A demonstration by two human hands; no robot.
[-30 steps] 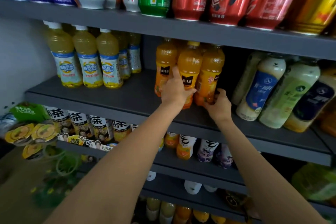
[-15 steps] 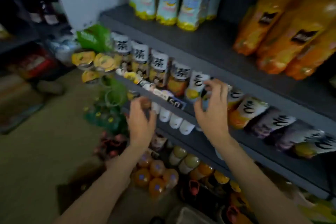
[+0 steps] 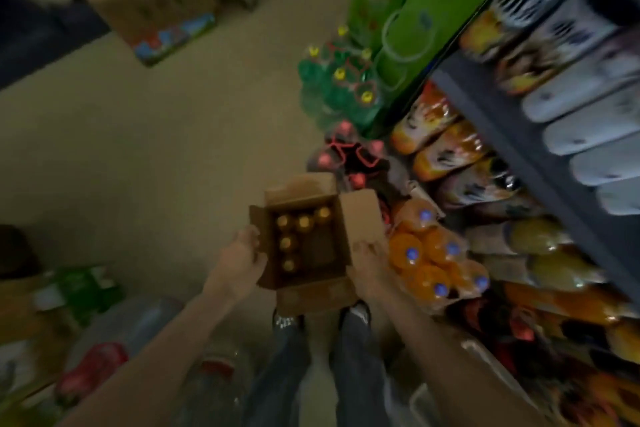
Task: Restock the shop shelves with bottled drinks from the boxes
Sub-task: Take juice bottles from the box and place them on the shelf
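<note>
View is now tipping down from the shelves to the floor: both hands are reaching for the open cardboard box [image 3: 304, 246], where orange-capped bottles [image 3: 291, 243] are standing. Left hand [image 3: 242, 260] and right hand [image 3: 367, 260] are flanking its flaps, empty; frame too blurred to tell either grip. Earlier they were steadying orange bottles on the shelf; next pickup appears to be beginning.

An open brown cardboard box [image 3: 308, 246] sits on the floor, flaps spread, five orange-capped bottles [image 3: 290, 242] upright inside along its left and far sides.
</note>
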